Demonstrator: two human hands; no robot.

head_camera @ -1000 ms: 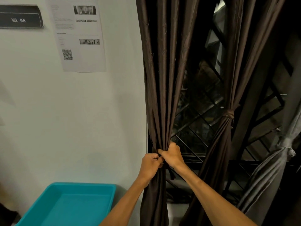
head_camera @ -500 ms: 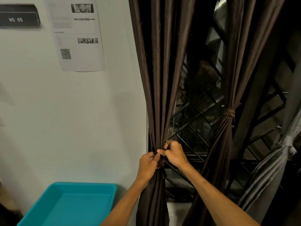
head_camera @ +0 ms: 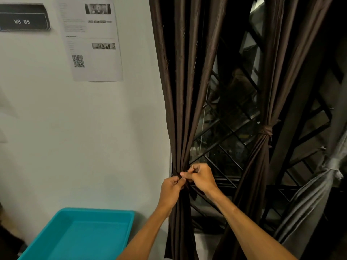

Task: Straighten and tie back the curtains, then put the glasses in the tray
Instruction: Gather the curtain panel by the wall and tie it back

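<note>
Two hands meet at the gathered waist of the left-hand brown curtain point(head_camera: 180, 91), which hangs at the window's edge next to the white wall point(head_camera: 75, 137); the left hand point(head_camera: 171, 190) has its fingers curled and its thumb pressed to the forefinger, pinching a thin dark tie band point(head_camera: 175, 172) that wraps the bunched folds; the right hand point(head_camera: 202, 178), touching the left at the thumbs, is curled likewise, thumb and forefinger nipped on the same band; below the hands the curtain falls in a narrow bundle; to the right a second brown curtain point(head_camera: 262, 175) is already cinched with a knotted band point(head_camera: 265, 130), and farther right a grey curtain point(head_camera: 309, 203) is tied as well; between the two brown curtains shows a black diamond-pattern window grille point(head_camera: 223, 145); a teal tray point(head_camera: 97, 211) sits low on the left against the wall, near the foot of the held curtain; above it a printed sheet with a QR code point(head_camera: 93, 40) and a dark sign reading WS 05 point(head_camera: 22, 21) are fixed to the wall.
</note>
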